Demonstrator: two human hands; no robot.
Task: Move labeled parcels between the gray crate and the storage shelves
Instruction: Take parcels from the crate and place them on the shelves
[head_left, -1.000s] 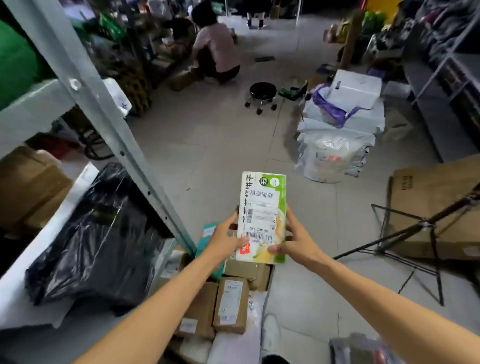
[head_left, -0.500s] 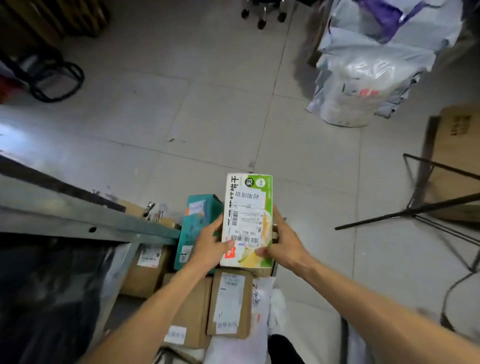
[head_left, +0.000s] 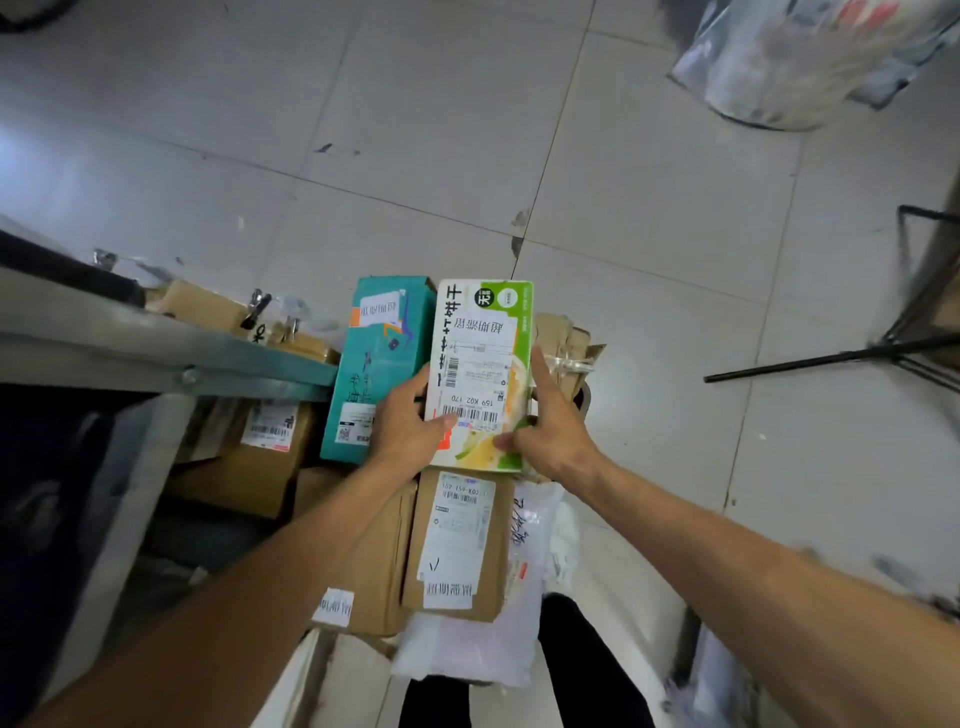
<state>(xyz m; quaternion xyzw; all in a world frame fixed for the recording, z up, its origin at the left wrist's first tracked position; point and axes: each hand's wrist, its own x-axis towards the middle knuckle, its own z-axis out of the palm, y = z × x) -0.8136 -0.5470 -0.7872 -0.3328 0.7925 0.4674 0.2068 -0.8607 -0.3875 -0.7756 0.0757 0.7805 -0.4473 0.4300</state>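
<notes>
Both hands are on one parcel here: a green-and-white box, held upright in the air over a heap of parcels on the floor. The left hand grips its lower left edge, thumb laid across the front by the barcode label. The right hand clasps the lower right edge, thumb on the front and forefinger stretched up along the side. The white shipping label faces the camera, with its print upside down.

Just beside the box, on its left, a teal box stands touching or almost touching it. I can't tell which. Directly below the hands lies a brown parcel with its long white label up, resting partly on a white poly bag. Another cardboard box sits against its left side.

At the left, the front edge of the metal shelf cuts across, and a labeled carton is tucked under it.

Over at the far right a black stand spreads its legs on the tiles. Plastic-wrapped bags sit blurred in the top right corner. A dark trouser leg shows at the bottom.
</notes>
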